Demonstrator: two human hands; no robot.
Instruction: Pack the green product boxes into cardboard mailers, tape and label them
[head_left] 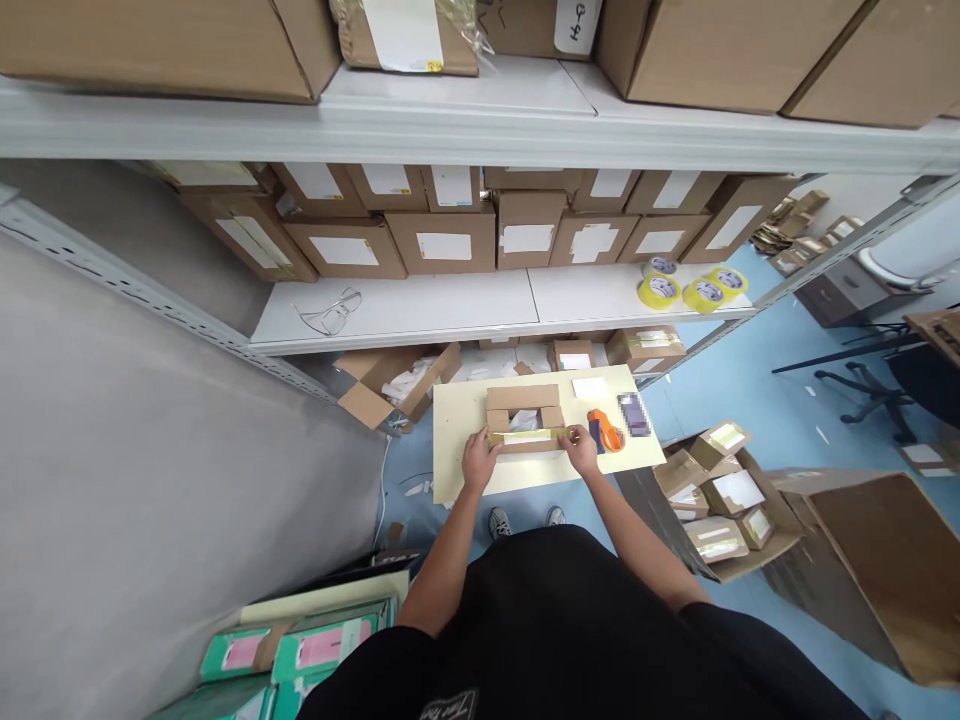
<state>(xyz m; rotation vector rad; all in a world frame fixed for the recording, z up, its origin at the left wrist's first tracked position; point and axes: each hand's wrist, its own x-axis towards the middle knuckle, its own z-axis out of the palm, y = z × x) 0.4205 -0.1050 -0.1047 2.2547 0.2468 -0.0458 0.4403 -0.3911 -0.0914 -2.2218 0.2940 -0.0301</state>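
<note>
A small cardboard box sits on the cream tabletop with its top flaps open and something white inside. Along its near flap runs a strip of yellowish tape, with a white label beneath. My left hand grips the left end of this near flap, fingers closed on it. At the flap's opposite end, my right hand pinches the corner. Just right of that hand lies an orange and blue tape dispenser. A purple, pixelated item is beside the dispenser, and a white paper lies behind it.
Shelving rises behind the table, stacked with labelled boxes. Eyeglasses and tape rolls rest on it. A large carton holding packed boxes stands right; an open carton is left, behind the table.
</note>
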